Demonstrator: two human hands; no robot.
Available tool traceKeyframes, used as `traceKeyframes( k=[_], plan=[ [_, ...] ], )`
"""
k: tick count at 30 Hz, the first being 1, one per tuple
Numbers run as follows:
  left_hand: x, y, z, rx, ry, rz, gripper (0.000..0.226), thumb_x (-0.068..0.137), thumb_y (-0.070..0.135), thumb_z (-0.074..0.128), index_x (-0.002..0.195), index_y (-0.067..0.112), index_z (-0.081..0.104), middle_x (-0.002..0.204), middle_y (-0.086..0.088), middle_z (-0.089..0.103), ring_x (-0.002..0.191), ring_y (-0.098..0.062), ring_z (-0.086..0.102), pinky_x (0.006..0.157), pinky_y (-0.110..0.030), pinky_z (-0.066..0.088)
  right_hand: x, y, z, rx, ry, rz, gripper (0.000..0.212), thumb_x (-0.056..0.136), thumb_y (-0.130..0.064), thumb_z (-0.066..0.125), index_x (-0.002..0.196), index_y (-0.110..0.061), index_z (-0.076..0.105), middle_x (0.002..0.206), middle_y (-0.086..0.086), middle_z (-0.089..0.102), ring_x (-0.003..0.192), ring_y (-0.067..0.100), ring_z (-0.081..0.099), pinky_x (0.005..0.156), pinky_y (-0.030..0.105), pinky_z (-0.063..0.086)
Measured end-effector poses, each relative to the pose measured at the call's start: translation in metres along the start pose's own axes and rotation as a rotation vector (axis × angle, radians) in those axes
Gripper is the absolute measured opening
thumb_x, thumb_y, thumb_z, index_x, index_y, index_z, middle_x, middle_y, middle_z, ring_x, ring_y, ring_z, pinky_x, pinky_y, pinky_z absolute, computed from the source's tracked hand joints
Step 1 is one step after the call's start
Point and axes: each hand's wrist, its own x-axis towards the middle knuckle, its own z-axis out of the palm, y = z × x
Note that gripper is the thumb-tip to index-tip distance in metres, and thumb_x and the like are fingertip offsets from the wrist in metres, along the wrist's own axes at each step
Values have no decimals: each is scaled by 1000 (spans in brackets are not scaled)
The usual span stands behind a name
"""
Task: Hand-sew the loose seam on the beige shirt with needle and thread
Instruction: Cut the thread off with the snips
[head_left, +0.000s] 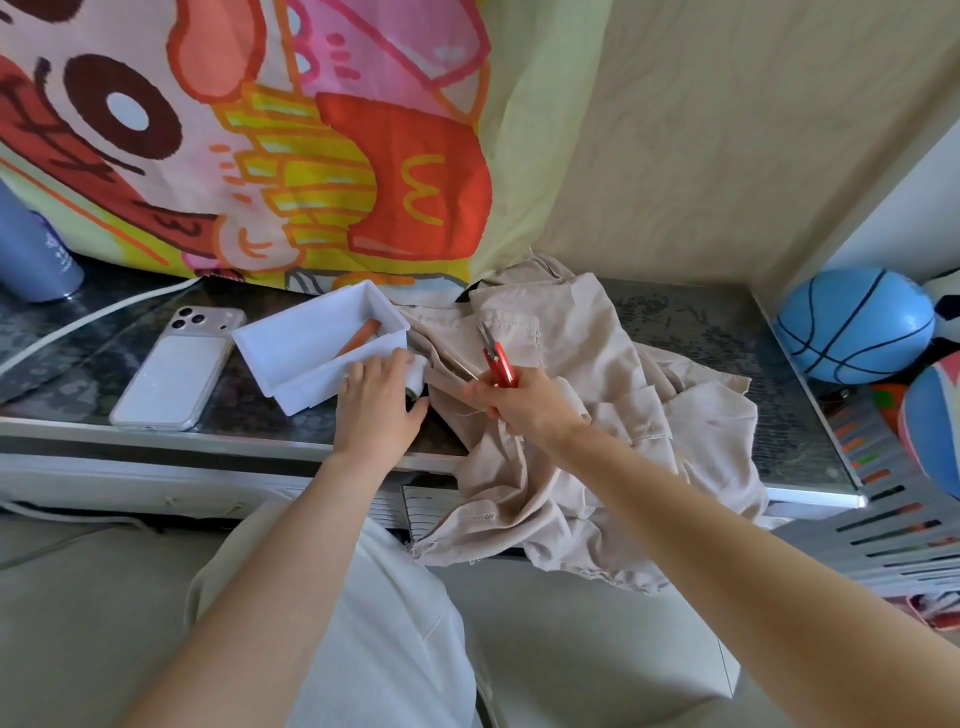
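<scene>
left hand (382, 397) grips thread spool (416, 375) beside white tray (291, 332); right hand (519, 402) grips red snips (500, 359) over beige shirt (597, 374); needle unseen; stitching seemingly not begun

Wearing white garment (379, 623), fine vertical ribbing running down fabric, cloth hanging loose and slightly creased over torso and lap. Cream-tinted hem (200, 597) curling outward at garment's left edge. Left forearm (270, 566) and right forearm (727, 525) showing bare down to wrist. Left hand (376, 402) and right hand (524, 405) going bare too.
</scene>
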Motion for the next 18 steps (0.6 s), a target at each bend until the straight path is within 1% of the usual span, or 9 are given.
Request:
traceKeyframes(
  k=[2, 4, 6, 8, 10, 12, 15, 16, 18],
  plan=[
    [1, 0, 2, -62, 13, 16, 41, 88, 25, 62, 123, 12, 46, 115, -14, 58, 109, -33, 49, 87, -39, 41, 0, 1, 5, -14, -18, 12, 15, 90, -26, 61, 76, -21, 63, 85, 11, 70, 56, 10, 43, 51, 18, 35],
    [1, 0, 2, -214, 43, 7, 34, 87, 19, 63, 116, 10, 49, 107, -14, 59, 100, -31, 53, 78, -36, 43, 1, 3, 4, -33, 13, 22, 18, 91, -22, 56, 75, -22, 63, 98, 10, 73, 47, 5, 41, 46, 15, 33],
    [-2, 4, -2, -492, 40, -72, 26, 87, 14, 63, 109, 11, 49, 101, -9, 58, 87, -23, 54, 66, -24, 41, 0, 5, 1, -52, 87, -12, 19, 93, -21, 52, 80, -19, 66, 87, -1, 73, 45, 2, 45, 41, 11, 32],
    [-4, 9, -7, -740, -4, -159, 22, 89, 13, 61, 106, 15, 48, 100, -2, 56, 77, -12, 53, 59, -15, 37, 1, 8, -3, -30, 145, -71, 18, 93, -20, 51, 91, -19, 68, 75, -6, 70, 50, -1, 52, 47, 11, 36],
    [-7, 13, -13, -901, -43, -209, 22, 90, 14, 60, 109, 16, 49, 104, 2, 56, 81, -5, 53, 63, -14, 39, 0, 9, -5, -9, 161, -126, 17, 93, -16, 51, 99, -21, 66, 71, -5, 70, 48, -5, 52, 52, 13, 38],
    [-9, 15, -18, -1018, -66, -240, 23, 90, 14, 59, 111, 17, 51, 109, 4, 56, 87, -3, 53, 68, -15, 40, -2, 9, -6, 22, 176, -160, 15, 92, -15, 52, 99, -19, 64, 72, 0, 71, 52, -6, 55, 58, 14, 42],
    [-10, 15, -21, -1079, -61, -258, 23, 89, 14, 62, 109, 19, 52, 110, 5, 57, 90, -3, 54, 73, -18, 42, -6, 10, -6, -2, 198, -196, 11, 90, -19, 54, 89, -19, 65, 68, -2, 71, 67, 5, 62, 72, 27, 51],
    [-11, 16, -21, -1079, -54, -259, 24, 88, 14, 63, 108, 19, 52, 109, 5, 58, 91, -3, 54, 74, -18, 42, -7, 11, -6, -28, 195, -198, 12, 90, -20, 54, 86, -19, 66, 67, -3, 71, 67, 7, 62, 73, 31, 50],
    [-11, 18, -22, -1087, -45, -254, 24, 86, 15, 66, 106, 19, 52, 107, 5, 60, 94, -3, 54, 75, -16, 42, -9, 10, -5, -50, 182, -197, 13, 89, -19, 54, 85, -18, 67, 65, -4, 69, 59, 0, 57, 65, 25, 46]
  ],
)
